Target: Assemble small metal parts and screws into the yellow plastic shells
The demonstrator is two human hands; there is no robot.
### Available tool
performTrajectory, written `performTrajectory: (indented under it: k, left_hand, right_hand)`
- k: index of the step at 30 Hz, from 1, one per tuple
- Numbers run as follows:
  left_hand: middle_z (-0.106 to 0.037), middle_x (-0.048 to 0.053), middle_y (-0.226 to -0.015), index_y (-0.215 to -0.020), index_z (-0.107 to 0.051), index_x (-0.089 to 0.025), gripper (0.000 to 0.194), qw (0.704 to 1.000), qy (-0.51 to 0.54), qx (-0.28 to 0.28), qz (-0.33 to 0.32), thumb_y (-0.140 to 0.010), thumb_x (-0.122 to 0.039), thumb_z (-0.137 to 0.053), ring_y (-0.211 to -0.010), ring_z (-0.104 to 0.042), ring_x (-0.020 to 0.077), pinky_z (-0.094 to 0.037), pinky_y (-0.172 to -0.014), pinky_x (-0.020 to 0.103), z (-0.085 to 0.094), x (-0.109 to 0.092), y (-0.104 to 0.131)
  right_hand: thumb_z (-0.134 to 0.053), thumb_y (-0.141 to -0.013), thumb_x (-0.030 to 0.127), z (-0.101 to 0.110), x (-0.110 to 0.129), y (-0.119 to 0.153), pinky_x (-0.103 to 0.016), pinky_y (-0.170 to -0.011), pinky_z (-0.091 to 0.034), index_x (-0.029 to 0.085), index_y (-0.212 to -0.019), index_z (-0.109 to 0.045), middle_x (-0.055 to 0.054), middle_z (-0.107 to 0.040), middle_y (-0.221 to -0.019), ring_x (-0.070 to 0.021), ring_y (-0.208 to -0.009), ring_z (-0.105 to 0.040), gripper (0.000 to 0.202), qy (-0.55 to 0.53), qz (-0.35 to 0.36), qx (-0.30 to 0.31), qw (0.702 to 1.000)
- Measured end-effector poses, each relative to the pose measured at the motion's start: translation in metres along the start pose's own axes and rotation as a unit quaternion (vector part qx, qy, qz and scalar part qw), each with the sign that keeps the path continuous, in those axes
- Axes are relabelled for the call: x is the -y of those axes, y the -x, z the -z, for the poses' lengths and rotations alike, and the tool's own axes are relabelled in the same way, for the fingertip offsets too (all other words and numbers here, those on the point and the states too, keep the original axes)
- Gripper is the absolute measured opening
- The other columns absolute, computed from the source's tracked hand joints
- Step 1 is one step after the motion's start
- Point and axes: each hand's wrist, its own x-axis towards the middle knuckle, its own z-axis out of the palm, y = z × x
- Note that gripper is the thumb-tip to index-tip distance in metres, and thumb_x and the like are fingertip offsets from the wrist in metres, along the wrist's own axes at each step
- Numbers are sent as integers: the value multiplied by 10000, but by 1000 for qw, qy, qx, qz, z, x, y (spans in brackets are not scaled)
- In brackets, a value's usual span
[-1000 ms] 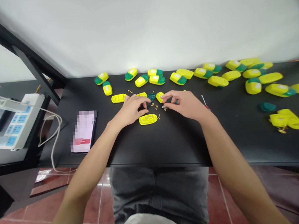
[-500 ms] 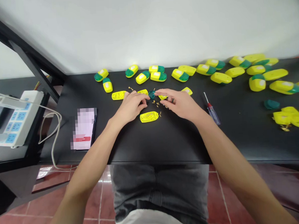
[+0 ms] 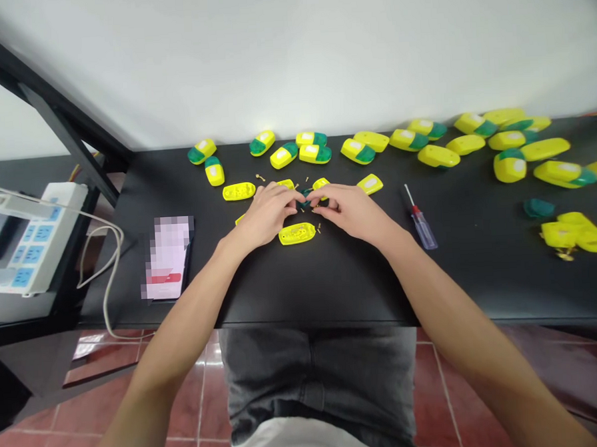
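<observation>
A small dark-green plastic cover [image 3: 305, 192] sits between my two hands, partly hidden by the fingers. On its left side, my left hand [image 3: 274, 210] has thumb and forefinger curled in and closed against it. From the right, my right hand [image 3: 345, 209] brings bent fingertips onto the same piece; a tiny brass-coloured bit shows by its thumb. Just in front lies an open yellow shell [image 3: 298, 233], inside face up. Another yellow shell [image 3: 239, 191] lies behind my left hand, and a yellow part [image 3: 370, 184] rests beyond my right hand. Small brass-coloured pieces [image 3: 261, 177] are scattered around.
Several yellow-and-green casings [image 3: 315, 154] line the wall side. A screwdriver [image 3: 421, 225] with a clear handle lies to the right. Far right are a green cover [image 3: 538, 207] and yellow shells [image 3: 576, 232]. At left are a phone [image 3: 169, 257] and a power strip [image 3: 42, 237].
My right hand has moved slightly left and its fingers have closed in at the green cover. My left fingertips have come nearer to it, and the cover is more hidden.
</observation>
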Motion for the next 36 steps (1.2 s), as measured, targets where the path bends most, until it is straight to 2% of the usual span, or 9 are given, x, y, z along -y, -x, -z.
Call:
performTrajectory:
  k: [8, 11, 16, 21, 25, 28, 30, 33, 36]
  left_hand:
    - [-703, 73, -1082, -1131, -703, -212, 250, 995, 75, -51, -29, -1017, -94, -514, -997, -651, 201, -529, -912, 359, 0, 0, 1]
    - [-691, 74, -1068, -1126, -703, -205, 227, 995, 78, -43, -33, -1025, -106, -526, -972, -652, 192, -540, -887, 345, 1, -2, 1]
    - [-680, 71, -1034, -1131, -705, -194, 223, 995, 86, -23, -44, -1017, -108, -533, -936, -649, 184, -542, -883, 341, 0, -2, 2]
    - [-677, 77, -1043, -1152, -702, -181, 190, 996, 70, -38, -38, -1028, -216, -564, -971, -634, 201, -515, -944, 364, 4, -6, 3]
    - [-683, 55, -1040, -1204, -695, -205, 332, 996, 63, 29, -62, -931, -388, -739, -1036, -613, 239, -459, -1025, 399, 9, -15, 4]
    - [-692, 56, -1121, -1224, -689, -225, 412, 992, 39, 94, -72, -865, -390, -804, -1106, -596, 266, -408, -1074, 427, 10, -20, 6]
    - [-695, 63, -1155, -1225, -689, -229, 379, 992, 18, 105, -60, -883, -364, -778, -1143, -588, 281, -396, -1071, 436, 9, -21, 6]
    - [-695, 86, -1189, -1244, -688, -219, 352, 997, -14, 77, -25, -917, -341, -731, -1186, -576, 306, -406, -1043, 448, 8, -17, 6]
    - [-705, 96, -1181, -1250, -692, -201, 356, 1000, -14, -2, 3, -928, -349, -727, -1159, -584, 300, -421, -1036, 458, 8, -13, 5]
  right_hand:
    - [-609, -921, 200, 4, 0, 1, -356, -737, -515, 246, -1015, -767, -68, -757, -1009, -192, -756, -654, 190, -16, -9, 2, 1000]
    - [-642, -902, 240, 8, 1, 1, -359, -712, -539, 234, -1043, -760, -71, -755, -1005, -176, -705, -638, 184, -65, -34, -6, 997]
    - [-762, -824, 320, 18, 8, 2, -363, -722, -597, 214, -1060, -740, -68, -728, -936, -207, -818, -692, 260, -187, -88, -39, 978]
    - [-841, -784, 389, 27, 15, 4, -369, -708, -630, 207, -1004, -735, -53, -699, -907, -186, -778, -679, 304, -241, -97, -15, 966]
    - [-856, -775, 407, 30, 15, 5, -364, -715, -647, 209, -1034, -738, -54, -712, -912, -197, -826, -694, 347, -260, -90, 8, 961]
    - [-852, -779, 377, 31, 15, 5, -362, -733, -652, 210, -1044, -746, -56, -719, -914, -201, -854, -701, 331, -269, -84, 23, 959]
    - [-848, -786, 363, 33, 15, 6, -367, -742, -652, 216, -1047, -748, -54, -722, -915, -202, -857, -703, 316, -267, -84, 33, 959]
    - [-845, -795, 364, 35, 16, 6, -383, -746, -649, 218, -1044, -752, -52, -725, -919, -200, -831, -704, 304, -259, -83, 44, 961]
    - [-836, -810, 379, 36, 14, 6, -380, -752, -639, 218, -1031, -761, -49, -726, -922, -190, -813, -696, 284, -237, -71, 5, 969]
